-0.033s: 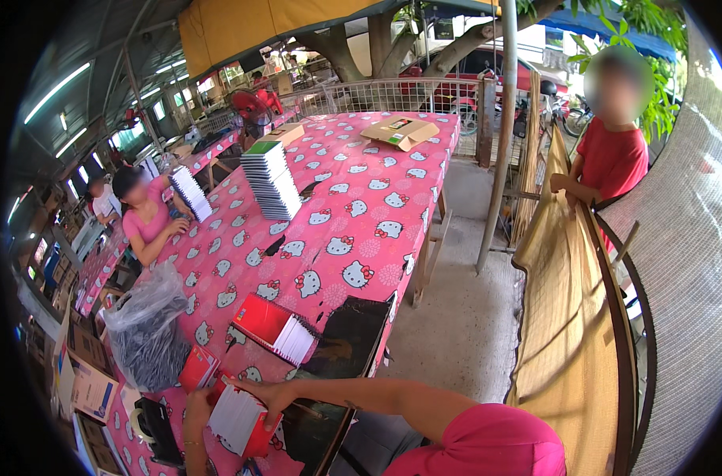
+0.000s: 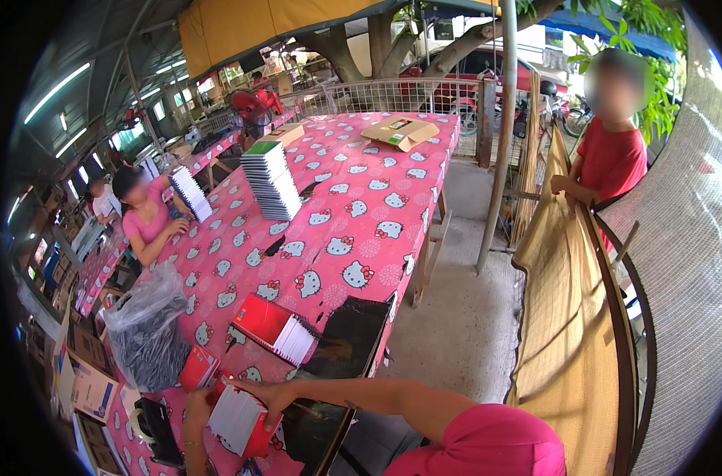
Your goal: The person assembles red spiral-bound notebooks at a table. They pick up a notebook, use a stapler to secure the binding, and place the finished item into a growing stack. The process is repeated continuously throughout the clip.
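Low in the head view, a thick block of red-covered notebooks [image 2: 235, 419] stands with its white page edges facing up. Closed around its far right corner is my right hand [image 2: 270, 395], the arm reaching in from the right. My left hand [image 2: 199, 408] grips the left side of the same block; its fingers are partly hidden. Just beyond lies a small red notebook [image 2: 198, 366]. Farther right, a stack of red spiral notebooks [image 2: 273, 325] rests on its side with the pages showing.
The pink patterned tablecloth [image 2: 357, 274] has a torn black patch [image 2: 351, 333] by its right edge. A plastic bag [image 2: 146, 337] of dark coils and a tape dispenser [image 2: 158, 428] sit left. Beyond are a tall notebook stack [image 2: 270, 182], a seated co-worker [image 2: 148, 218] and flattened cardboard [image 2: 400, 132].
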Motion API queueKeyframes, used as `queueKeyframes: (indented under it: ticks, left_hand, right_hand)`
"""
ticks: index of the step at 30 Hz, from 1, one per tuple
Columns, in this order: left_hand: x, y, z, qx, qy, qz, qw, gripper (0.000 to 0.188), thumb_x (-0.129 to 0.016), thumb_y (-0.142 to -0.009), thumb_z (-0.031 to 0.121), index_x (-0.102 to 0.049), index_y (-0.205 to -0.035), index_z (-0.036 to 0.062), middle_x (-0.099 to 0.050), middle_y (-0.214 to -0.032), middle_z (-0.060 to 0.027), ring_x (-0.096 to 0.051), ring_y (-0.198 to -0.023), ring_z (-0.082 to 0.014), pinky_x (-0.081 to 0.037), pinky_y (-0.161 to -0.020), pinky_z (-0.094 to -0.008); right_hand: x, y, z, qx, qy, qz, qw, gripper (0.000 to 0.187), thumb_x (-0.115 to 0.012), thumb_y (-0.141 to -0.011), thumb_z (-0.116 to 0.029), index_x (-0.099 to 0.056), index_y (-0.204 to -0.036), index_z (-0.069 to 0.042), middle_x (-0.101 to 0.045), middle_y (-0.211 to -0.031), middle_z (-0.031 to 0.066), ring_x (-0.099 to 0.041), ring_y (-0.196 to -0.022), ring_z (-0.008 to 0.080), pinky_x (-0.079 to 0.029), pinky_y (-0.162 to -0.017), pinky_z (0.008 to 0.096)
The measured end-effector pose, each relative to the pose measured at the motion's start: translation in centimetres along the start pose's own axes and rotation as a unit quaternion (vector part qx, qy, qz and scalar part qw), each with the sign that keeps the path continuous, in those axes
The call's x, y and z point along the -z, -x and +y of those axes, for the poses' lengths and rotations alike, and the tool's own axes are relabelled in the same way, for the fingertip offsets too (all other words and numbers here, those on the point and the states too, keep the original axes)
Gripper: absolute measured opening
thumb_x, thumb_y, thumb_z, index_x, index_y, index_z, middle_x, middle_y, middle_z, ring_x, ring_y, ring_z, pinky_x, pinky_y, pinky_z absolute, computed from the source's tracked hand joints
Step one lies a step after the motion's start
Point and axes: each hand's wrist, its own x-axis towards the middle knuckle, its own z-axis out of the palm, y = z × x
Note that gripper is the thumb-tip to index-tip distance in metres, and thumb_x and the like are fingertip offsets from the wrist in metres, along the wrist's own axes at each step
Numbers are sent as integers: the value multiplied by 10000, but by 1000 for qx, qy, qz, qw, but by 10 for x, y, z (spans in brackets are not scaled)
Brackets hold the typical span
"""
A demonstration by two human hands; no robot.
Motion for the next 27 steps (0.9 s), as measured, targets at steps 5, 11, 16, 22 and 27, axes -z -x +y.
queueKeyframes:
  ticks: [5,11,16,22,27]
  left_hand:
    - [16,4,-7,77,224,-93,967,397,-672,-812,194,-698,-1154,-6,-710,-872,-97,-666,-766,-184,-513,-655,-317]
    - [16,18,-24,257,352,-160,886,391,-618,-884,241,-676,-1201,19,-704,-1028,-78,-655,-866,-159,-515,-724,-311]
    - [17,43,23,170,438,-114,875,498,-594,-979,396,-605,-1297,13,-659,-1197,-87,-622,-1090,-197,-475,-943,-340]
    - [-14,89,39,45,568,85,817,819,-697,-899,483,-364,-1499,35,-560,-1339,-115,-517,-1262,-248,-427,-1042,-403]
    - [-37,129,76,28,662,99,742,1134,-769,-822,480,-5,-1610,196,-316,-1551,-152,-376,-1405,-329,-361,-1127,-470]
  right_hand:
    - [0,-3,-2,-15,-2,-8,1000,1586,-950,-487,-503,133,-1585,-132,-186,-1552,253,-201,-1458,421,-172,-1182,472]
    - [3,-5,-9,-54,5,-10,998,1571,-955,-478,-458,100,-1589,-110,-189,-1540,234,-165,-1476,387,-160,-1195,454]
    - [2,-5,-5,5,-1,20,1000,1528,-949,-516,-407,91,-1584,-76,-190,-1548,247,-171,-1479,383,-160,-1203,432]
    - [11,2,-18,-56,61,7,997,1467,-925,-596,-389,116,-1574,-56,-121,-1592,295,-115,-1508,390,-144,-1212,431]
    - [11,0,-25,-115,51,-31,992,1449,-913,-642,-405,154,-1571,-90,-54,-1612,313,-51,-1519,413,-120,-1219,462]
